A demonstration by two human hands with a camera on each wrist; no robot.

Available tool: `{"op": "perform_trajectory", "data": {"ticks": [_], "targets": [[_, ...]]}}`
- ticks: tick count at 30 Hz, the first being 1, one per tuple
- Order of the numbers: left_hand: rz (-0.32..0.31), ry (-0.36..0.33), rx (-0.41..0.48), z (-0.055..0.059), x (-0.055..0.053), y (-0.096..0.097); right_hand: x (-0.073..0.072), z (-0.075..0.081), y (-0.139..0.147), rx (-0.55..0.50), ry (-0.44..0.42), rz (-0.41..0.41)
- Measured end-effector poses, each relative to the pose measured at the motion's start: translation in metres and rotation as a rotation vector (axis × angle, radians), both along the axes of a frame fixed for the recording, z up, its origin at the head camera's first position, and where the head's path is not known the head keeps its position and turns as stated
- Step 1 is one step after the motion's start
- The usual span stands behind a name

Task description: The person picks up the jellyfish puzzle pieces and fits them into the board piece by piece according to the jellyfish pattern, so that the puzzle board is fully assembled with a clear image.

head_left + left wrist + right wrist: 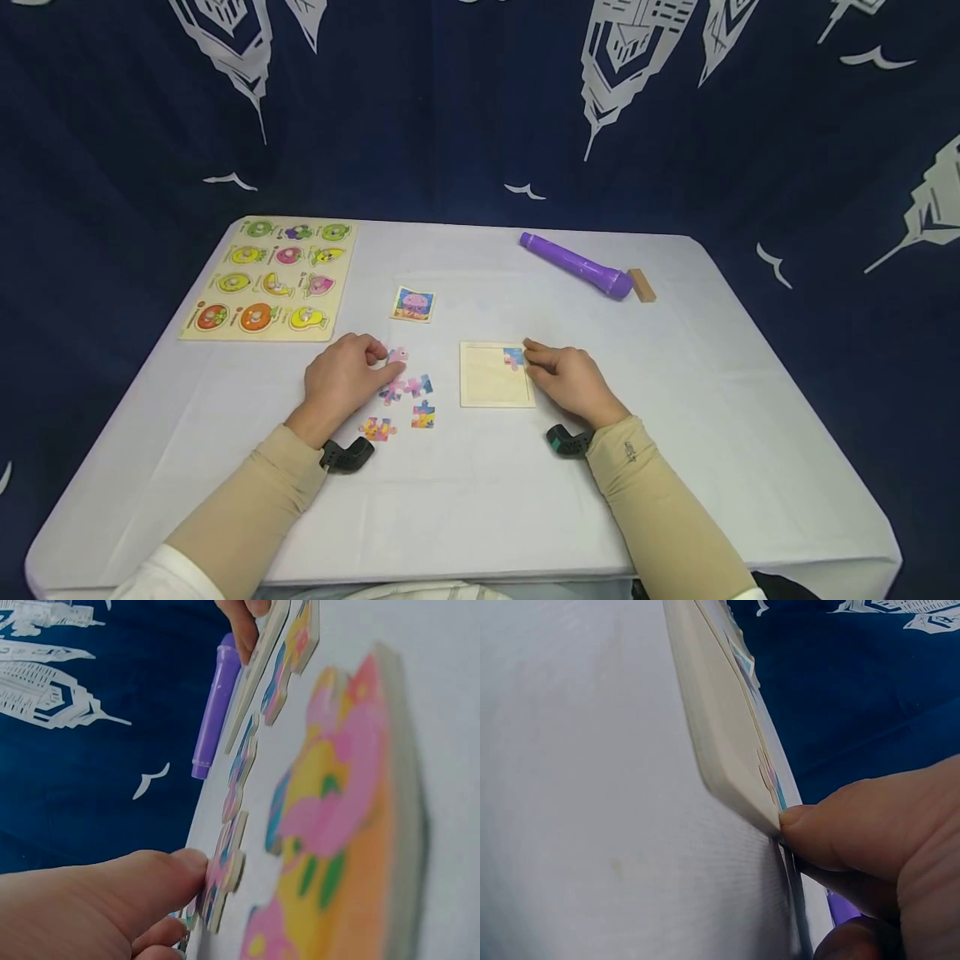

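My left hand (341,379) is at the loose jigsaw pieces, its thumb and index finger pinching a pink puzzle piece (397,355). Close by lie joined pink-and-blue pieces (418,386), a yellow-and-blue piece (423,415) and a yellow-pink piece (377,429), which looms large in the left wrist view. My right hand (573,379) grips the right side of a square wooden puzzle tray (487,379), thumb against its edge in the right wrist view. One blue-and-pink piece (513,357) sits in the tray's upper right corner.
A small picture card (412,305) lies beyond the pieces. A wooden fruit puzzle board (258,321) is at the back left. Toward the back right lies a purple microphone-shaped object (573,264), with a brown strip (642,286) beside it. White cloth covers the table (465,500).
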State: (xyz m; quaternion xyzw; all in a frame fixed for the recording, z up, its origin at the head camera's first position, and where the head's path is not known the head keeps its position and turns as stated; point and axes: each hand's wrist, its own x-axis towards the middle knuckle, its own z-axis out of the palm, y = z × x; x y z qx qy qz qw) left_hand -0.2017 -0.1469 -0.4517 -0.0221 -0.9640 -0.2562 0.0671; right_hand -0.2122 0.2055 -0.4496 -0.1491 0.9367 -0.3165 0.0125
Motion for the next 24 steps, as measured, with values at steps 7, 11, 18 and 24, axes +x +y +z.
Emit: {"op": "perform_trajectory", "data": {"ticks": [7,11,18,24], "targets": [[-0.03,0.03,0.011,-0.0025,-0.0011,0.0024,0.0002,0.0012,0.0013,0.002,0.005,0.002],[-0.023,0.038,0.003,-0.003,-0.0002,0.0028,0.0006,0.002,0.0006,0.003,-0.002,0.005],[-0.058,0.056,0.038,-0.0029,-0.0013,0.0057,0.0001,0.0024,0.0011,0.007,-0.003,0.002],[-0.087,0.075,0.092,-0.0041,-0.0024,0.0076,-0.0002,0.002,0.0013,0.014,-0.005,0.005]]}}
